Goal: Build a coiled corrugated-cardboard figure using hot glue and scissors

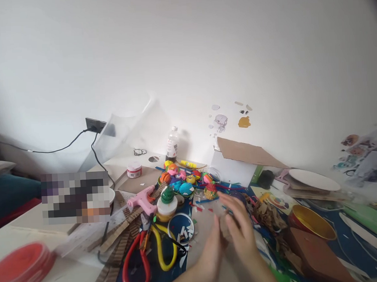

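Note:
Low in the middle of the view, my left hand (212, 243) and my right hand (242, 224) face each other, cupped close together. A small brownish piece (224, 226) shows between them, mostly hidden by the fingers and blurred, so its kind cannot be made out. The fingers of my right hand bend over it from above. Just beyond my fingertips stands a small ribbed ball of red, yellow and green strips (210, 191). Behind it sit several more colourful wound balls (186, 188). Scraps of coloured paper (198, 207) lie on the grey surface by my hands.
Left of my hands lie red-handled and yellow-handled scissors (136, 261), a pink glue gun (144, 201), a round dish of white scraps (181, 229) and corrugated cardboard strips (124, 232). A bottle (172, 145) stands by the wall. A gold tin (313, 223) and a brown block (317, 256) lie right.

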A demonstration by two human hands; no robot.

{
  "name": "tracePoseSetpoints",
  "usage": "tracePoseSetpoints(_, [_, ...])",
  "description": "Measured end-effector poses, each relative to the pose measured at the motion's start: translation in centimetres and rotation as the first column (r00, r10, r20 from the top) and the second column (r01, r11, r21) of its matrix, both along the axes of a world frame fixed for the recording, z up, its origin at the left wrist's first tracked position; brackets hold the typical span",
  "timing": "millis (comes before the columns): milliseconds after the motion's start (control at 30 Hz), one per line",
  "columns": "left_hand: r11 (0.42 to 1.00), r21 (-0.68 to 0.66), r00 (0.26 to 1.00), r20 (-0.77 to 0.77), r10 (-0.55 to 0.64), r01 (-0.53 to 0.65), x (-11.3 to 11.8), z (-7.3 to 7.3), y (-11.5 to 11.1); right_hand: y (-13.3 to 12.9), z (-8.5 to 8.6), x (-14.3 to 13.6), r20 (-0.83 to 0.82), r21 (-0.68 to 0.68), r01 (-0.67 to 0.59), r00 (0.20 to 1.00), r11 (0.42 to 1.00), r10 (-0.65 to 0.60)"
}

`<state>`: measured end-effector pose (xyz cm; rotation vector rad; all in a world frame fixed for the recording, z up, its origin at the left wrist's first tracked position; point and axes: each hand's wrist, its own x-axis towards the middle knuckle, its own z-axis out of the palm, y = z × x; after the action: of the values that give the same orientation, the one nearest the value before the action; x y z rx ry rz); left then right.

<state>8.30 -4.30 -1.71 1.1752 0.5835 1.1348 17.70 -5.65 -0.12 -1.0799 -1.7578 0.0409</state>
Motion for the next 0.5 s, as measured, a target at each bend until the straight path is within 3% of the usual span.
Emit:
tracePoseSetpoints(67, [0.959,-0.247,0.954,0.292,-0.064,0.14,-0.18,0.27,0.09,-0.05,-0.08,0.25,0.022,0.007,-0.018,1.0,1.0,0.018])
tracePoseSetpoints(100, [0.937,-0.301,0.927,0.37,-0.057,0.178,-0.33,0.32,0.2,-0.15,-0.13,0.22,0.041,-0.004,-0.065,0.997,0.998,0.065])
tracePoseSetpoints(167, [0.877,-0.431,0.862,0.506,0.042,0.211,-0.54,0.2,0.33,-0.34,-0.16,-0.05,0.104,-0.056,-0.169,0.979,0.984,0.174])
tracePoseSetpoints(233, [0.869,-0.48,0.872,0.471,0.137,0.123,-0.48,-0.04,0.2,-0.26,-0.13,-0.14,0.085,-0.061,-0.192,0.977,0.98,0.197])
tracePoseSetpoints(267, [0.87,-0.483,0.883,0.445,0.147,0.099,-0.37,-0.1,0.06,-0.11,-0.14,-0.03,0.026,-0.031,-0.143,0.989,0.989,0.144])
tracePoseSetpoints(333, [0.867,-0.474,0.878,0.468,0.096,0.158,-0.16,0.04,-0.16,0.21,-0.26,0.36,-0.073,-0.012,-0.034,0.997,0.999,0.033])
tracePoseSetpoints(367, [0.853,-0.462,0.843,0.535,0.051,0.242,-0.12,0.2,-0.19,0.29,-0.35,0.49,-0.074,-0.001,-0.005,0.997,1.0,0.005])
tracePoseSetpoints(400, [0.838,-0.459,0.804,0.594,0.041,0.296,-0.14,0.37,-0.17,0.28,-0.42,0.51,-0.041,-0.004,-0.01,0.999,1.0,0.01])
tracePoseSetpoints(500, [0.811,-0.543,0.772,0.604,0.198,0.216,-0.25,0.51,0.01,-0.05,-0.4,-0.08,0.088,-0.061,-0.114,0.989,0.992,0.119])
